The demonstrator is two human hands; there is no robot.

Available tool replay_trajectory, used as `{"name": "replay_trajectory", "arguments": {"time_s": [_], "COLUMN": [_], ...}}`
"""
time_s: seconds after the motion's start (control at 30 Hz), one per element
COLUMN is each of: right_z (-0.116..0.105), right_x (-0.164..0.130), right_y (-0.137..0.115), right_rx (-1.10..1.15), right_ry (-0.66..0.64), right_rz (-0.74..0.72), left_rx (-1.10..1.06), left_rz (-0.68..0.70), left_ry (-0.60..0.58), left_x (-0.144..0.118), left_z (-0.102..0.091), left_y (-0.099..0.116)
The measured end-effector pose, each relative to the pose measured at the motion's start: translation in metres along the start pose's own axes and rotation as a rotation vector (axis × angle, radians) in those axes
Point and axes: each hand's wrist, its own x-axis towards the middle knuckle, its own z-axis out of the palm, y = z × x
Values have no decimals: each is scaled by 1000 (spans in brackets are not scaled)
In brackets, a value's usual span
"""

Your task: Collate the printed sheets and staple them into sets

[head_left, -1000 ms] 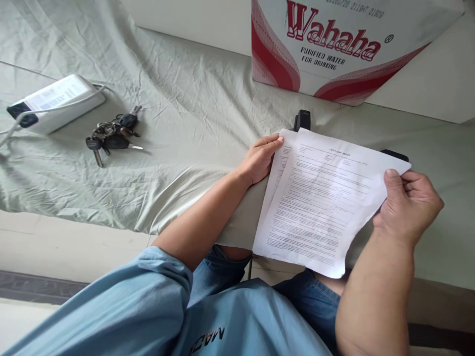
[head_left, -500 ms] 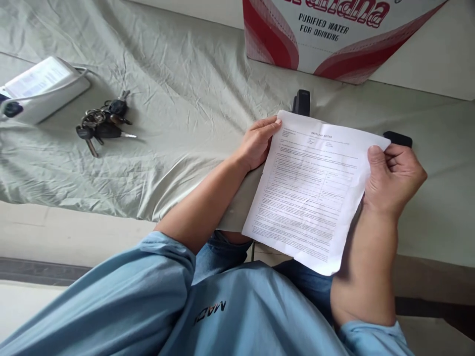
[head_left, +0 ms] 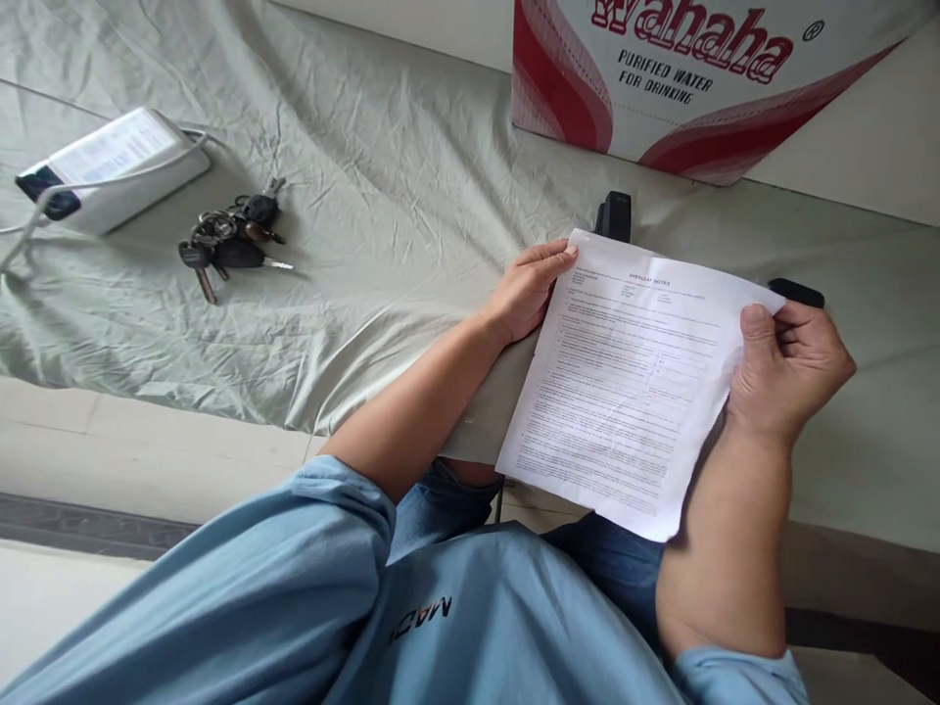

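A creased sheet of paper (head_left: 624, 392) with dense print, headed "OVERLEAF NOTES", is held up tilted above my lap. My left hand (head_left: 530, 292) pinches its upper left corner between thumb and fingers. At the upper right corner, my right hand (head_left: 793, 367) grips the sheet with the thumb on top and the fingers curled behind. Just beyond the top edge, a black object (head_left: 614, 215) stands on the cloth, its lower part hidden by the paper. Another black object (head_left: 797, 292) lies behind my right hand, partly covered.
A red and white Wahaha water carton (head_left: 697, 108) stands at the back against the wall. To the left, a bunch of keys (head_left: 233, 240) and a white box-shaped device (head_left: 139, 162) with a grey cable (head_left: 147, 184) lie on the wrinkled pale green cloth (head_left: 382, 176).
The whole view has shifted slightly, so the cloth, keys and carton appear further right, and more of the carton's lettering shows. Both hands keep the same hold on the paper.
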Motion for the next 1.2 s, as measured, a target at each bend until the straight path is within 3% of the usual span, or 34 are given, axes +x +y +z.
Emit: {"name": "replay_trajectory", "arguments": {"time_s": [0.3,0.43,0.53,0.7,0.8,0.87,0.93,1.07,1.13,1.2], "right_z": [6,5,-8,-43,-54,-55,-54,-55,-56,-58], "right_x": [-5,-4,-4,-8,-13,-15,-13,4,15,23], "right_y": [2,10,12,-9,-22,-23,-16,7,18,24], "right_rx": [47,111,218,232,185,147,145,269,343,369], "right_ry": [20,-63,-251,-804,-873,-780,-553,72,236,307], "right_rz": [39,112,302,726,788,785,727,347,145,3], "left_rx": [26,12,-25,-115,-158,-164,-146,-51,11,111], "left_rz": [-5,23,73,155,183,200,205,165,181,273], "left_ry": [-7,61,138,291,370,371,312,161,124,122], "left_x": [-4,-4,2,19,27,27,23,8,5,8], "left_z": [6,6,3,-12,-20,-21,-18,-10,-11,-15], "left_y": [5,5,4,-2,-3,-2,1,8,8,5]}}
